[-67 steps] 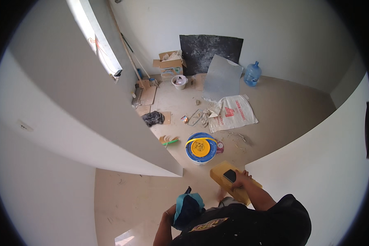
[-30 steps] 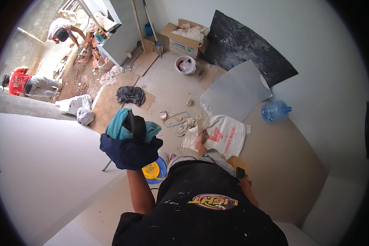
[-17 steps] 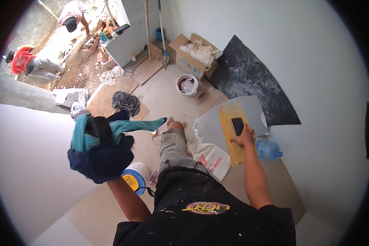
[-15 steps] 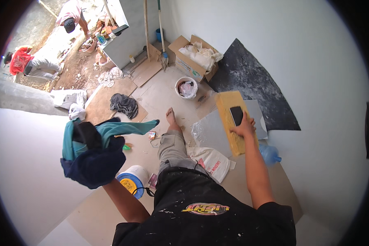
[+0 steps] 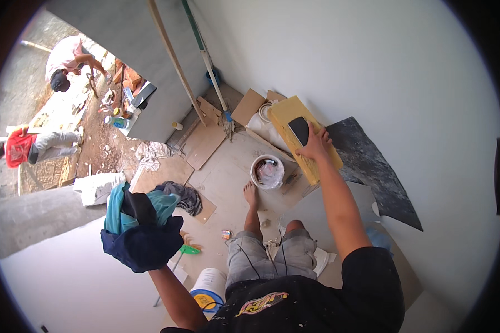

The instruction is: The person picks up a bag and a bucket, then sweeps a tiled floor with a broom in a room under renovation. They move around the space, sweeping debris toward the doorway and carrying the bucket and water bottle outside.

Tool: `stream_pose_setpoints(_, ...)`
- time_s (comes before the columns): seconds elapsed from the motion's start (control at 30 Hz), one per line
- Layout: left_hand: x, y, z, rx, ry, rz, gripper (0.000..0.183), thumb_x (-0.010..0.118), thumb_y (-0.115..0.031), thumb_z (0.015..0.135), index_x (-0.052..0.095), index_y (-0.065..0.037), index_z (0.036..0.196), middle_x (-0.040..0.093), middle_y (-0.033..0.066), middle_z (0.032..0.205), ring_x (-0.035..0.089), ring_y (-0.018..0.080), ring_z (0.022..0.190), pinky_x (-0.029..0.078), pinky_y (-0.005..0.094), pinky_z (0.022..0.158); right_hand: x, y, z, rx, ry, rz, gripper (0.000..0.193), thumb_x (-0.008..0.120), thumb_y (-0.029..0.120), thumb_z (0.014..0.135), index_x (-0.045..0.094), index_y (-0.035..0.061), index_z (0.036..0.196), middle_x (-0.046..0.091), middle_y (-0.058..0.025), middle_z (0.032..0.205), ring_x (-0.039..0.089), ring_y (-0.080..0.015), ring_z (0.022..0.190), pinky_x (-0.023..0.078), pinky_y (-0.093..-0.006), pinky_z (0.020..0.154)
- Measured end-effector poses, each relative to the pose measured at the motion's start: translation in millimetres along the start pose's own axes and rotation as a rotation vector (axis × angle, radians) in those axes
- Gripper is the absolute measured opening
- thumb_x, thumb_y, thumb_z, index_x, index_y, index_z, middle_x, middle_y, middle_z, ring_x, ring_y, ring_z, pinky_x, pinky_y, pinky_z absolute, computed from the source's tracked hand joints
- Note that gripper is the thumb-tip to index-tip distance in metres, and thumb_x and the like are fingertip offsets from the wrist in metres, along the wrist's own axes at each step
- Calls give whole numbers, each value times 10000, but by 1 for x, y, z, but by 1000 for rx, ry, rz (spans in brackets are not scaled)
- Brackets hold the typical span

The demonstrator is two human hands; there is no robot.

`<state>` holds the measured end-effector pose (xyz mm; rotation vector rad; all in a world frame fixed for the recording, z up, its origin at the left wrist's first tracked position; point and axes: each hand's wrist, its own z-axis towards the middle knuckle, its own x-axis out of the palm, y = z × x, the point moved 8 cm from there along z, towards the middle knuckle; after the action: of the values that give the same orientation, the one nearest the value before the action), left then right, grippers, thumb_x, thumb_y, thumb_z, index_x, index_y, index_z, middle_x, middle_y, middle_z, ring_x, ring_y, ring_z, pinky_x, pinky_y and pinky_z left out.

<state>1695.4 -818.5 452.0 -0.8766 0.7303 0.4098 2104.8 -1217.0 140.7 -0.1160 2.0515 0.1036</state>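
Note:
A bundle of clothes (image 5: 141, 247), navy, black and teal, is held up at the left by my left hand. The cloth covers that hand's fingers; only the wrist and forearm (image 5: 175, 297) show below it. At the right, my right hand (image 5: 316, 145) reaches forward, gripping a long yellow block (image 5: 286, 112). Under its fingers a flat black thing with a pale rim, shaped like a phone (image 5: 299, 131), lies against the block's upper face. The block hangs over the cardboard box's near side and hides part of it.
A white bucket (image 5: 267, 173) stands before my bare foot. Beyond it are a cardboard box (image 5: 247, 106), a mop (image 5: 225, 114) and a wooden pole (image 5: 175, 58) at the wall. A dark sheet (image 5: 375, 164) lies right; a lidded bucket (image 5: 210, 280) stands lower left. Two people work outside.
I have moved forward, and both my legs now show. My right hand has carried the yellow block up toward the cardboard box. The teal cloth's outstretched end has drawn in to the bundle.

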Motion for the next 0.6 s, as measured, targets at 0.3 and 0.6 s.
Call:
stream_pose_setpoints(0.3, 50, -35, 1, -39, -42, 337, 786, 713, -398, 852, 472, -2, 1487, 511, 178, 1452, 499, 321, 1357, 377, 450, 1158, 81, 46, 154, -158, 66, -68, 1334, 903, 530, 601, 108, 283, 1642, 220, -281, 1623, 223, -439, 1519, 234, -609, 1204)
stream_pose_setpoints(0.6, 129, -97, -87, -324, 182, 421, 703, 589, -330, 935, 421, 16, 1523, 502, 189, 1460, 489, 318, 1360, 335, 442, 1186, 140, 19, 201, -305, 15, 53, 1435, 929, 571, 579, 16, 279, 1647, 172, -344, 1617, 193, -504, 1509, 225, -615, 1217)
